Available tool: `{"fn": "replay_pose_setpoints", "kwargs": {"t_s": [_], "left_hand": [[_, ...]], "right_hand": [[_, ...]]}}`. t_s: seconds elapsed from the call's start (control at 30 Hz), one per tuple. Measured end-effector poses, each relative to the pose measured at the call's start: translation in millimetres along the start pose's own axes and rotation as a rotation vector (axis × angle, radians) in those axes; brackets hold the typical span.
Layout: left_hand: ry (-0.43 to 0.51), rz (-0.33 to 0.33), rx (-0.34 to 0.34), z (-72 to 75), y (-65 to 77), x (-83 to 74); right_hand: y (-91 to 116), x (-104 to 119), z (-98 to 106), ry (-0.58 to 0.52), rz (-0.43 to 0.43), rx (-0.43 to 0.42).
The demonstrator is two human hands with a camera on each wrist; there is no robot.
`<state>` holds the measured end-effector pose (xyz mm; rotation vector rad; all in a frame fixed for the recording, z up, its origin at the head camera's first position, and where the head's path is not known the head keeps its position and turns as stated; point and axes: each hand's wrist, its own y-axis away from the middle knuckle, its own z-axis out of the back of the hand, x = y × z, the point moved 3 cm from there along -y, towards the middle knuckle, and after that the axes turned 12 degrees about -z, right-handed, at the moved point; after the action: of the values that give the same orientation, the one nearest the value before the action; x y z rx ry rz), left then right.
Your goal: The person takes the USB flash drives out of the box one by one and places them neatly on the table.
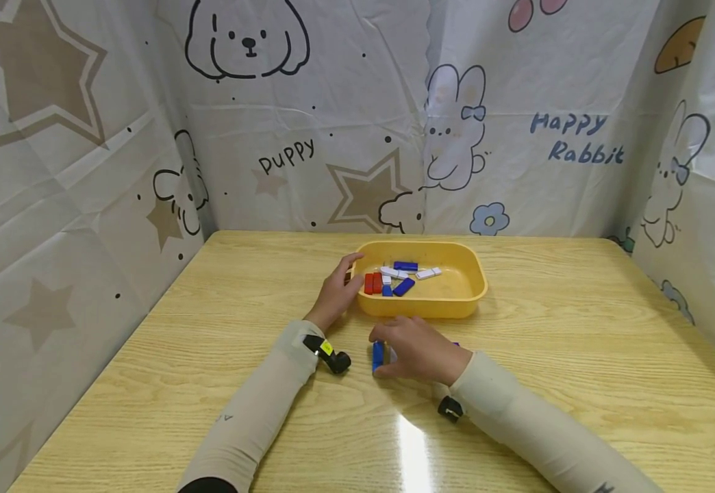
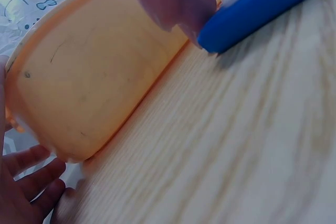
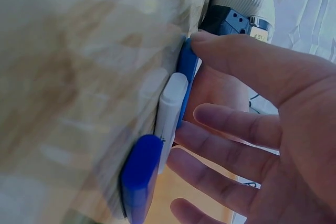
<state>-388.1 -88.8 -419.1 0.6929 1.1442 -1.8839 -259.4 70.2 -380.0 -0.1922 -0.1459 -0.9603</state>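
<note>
My left hand (image 1: 335,293) holds the left end of a yellow plastic tray (image 1: 422,309), its thumb and fingers spread round the rim and end wall. In front of the tray, my right hand (image 1: 422,350) pinches a blue USB stick (image 1: 379,357) by its two ends, thumb at the near end. The stick is low over the table; whether it touches the wood I cannot tell. In the right wrist view a white USB stick (image 3: 170,103) and a dark blue one (image 3: 139,174) lie beside it, mostly covered by the right hand in the head view.
Inside the tray, toward its left, lie red sticks (image 1: 372,283), white sticks (image 1: 428,272) and dark blue sticks (image 1: 405,266). Wood-grain table (image 1: 555,329) stretches around the tray. Printed cloth (image 1: 333,103) walls in the back and both sides.
</note>
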Motion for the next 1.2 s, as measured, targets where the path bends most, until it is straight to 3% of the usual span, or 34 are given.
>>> {"fn": "replay_pose_setpoints", "kwargs": {"t_s": [0.97,1.2], "left_hand": [[0.01,-0.014,-0.008,1.5,0.7,-1.6],[0.007,-0.004,-0.001,1.4,0.9,-3.3]], "right_hand": [[-0.1,1.9,-0.2,0.016,0.02,0.002],[1.5,2.5,6.0,-0.047,0.039,-0.031]]}}
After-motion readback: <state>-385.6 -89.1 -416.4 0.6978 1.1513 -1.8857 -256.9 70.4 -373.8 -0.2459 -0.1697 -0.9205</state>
